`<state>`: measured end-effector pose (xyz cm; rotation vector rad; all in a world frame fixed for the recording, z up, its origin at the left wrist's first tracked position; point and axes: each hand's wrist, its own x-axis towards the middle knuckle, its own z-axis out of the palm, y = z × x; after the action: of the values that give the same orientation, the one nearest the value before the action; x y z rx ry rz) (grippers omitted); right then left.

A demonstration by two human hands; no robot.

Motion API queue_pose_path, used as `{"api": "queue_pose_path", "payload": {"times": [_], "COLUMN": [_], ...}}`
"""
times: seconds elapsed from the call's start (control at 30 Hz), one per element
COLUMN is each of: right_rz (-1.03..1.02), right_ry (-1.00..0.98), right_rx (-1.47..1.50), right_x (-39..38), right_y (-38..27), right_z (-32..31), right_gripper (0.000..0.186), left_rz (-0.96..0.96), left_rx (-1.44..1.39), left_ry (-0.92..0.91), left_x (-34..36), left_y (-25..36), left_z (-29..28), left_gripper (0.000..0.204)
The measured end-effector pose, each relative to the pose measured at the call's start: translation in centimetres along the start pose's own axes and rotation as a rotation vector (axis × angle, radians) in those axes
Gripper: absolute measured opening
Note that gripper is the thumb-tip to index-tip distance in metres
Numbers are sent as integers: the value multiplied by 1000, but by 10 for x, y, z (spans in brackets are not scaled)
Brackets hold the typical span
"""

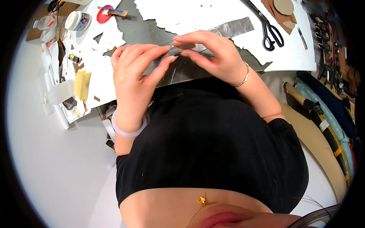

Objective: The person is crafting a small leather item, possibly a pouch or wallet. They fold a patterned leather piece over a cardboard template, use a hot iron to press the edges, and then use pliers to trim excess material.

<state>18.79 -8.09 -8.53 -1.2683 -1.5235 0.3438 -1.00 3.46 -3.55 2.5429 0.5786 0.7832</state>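
My left hand point(133, 70) and my right hand point(216, 53) meet over the near edge of the table, fingertips almost touching. Between them is a small, thin greyish piece point(174, 51), like leather or fabric. My left thumb and fingers pinch one end of it, while the right thumb and fingers pinch the other. The fingertips partly cover the piece, so its full shape is hidden. Beneath the hands lies a dark grey work surface point(178, 72).
Black scissors point(268, 36) and a slim pen-like tool point(302, 38) lie at the right, near brown sheet pieces point(279, 17). A silvery strip point(232, 28) lies beyond my hands. At left are a white tub point(78, 21), a red lid point(105, 14) with a brush, and a yellow block point(82, 85).
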Motion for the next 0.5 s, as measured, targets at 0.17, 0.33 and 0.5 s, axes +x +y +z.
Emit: {"api": "queue_pose_path", "payload": {"times": [0.17, 0.33, 0.5], "right_rz": [55, 61, 62], "right_ry": [-49, -24, -14], "right_rx": [-25, -22, -26], "right_x": [1, -1, 1], "right_y": [-1, -1, -5], "right_z": [2, 4, 2], "right_gripper": [38, 38, 37], "left_rz": [47, 89, 106], "left_rx": [30, 1, 27], "left_ry": [15, 29, 10], "left_x": [-1, -1, -1], "left_y": [-4, -6, -6], "left_z": [-1, 2, -3], "left_gripper": [20, 24, 26]}}
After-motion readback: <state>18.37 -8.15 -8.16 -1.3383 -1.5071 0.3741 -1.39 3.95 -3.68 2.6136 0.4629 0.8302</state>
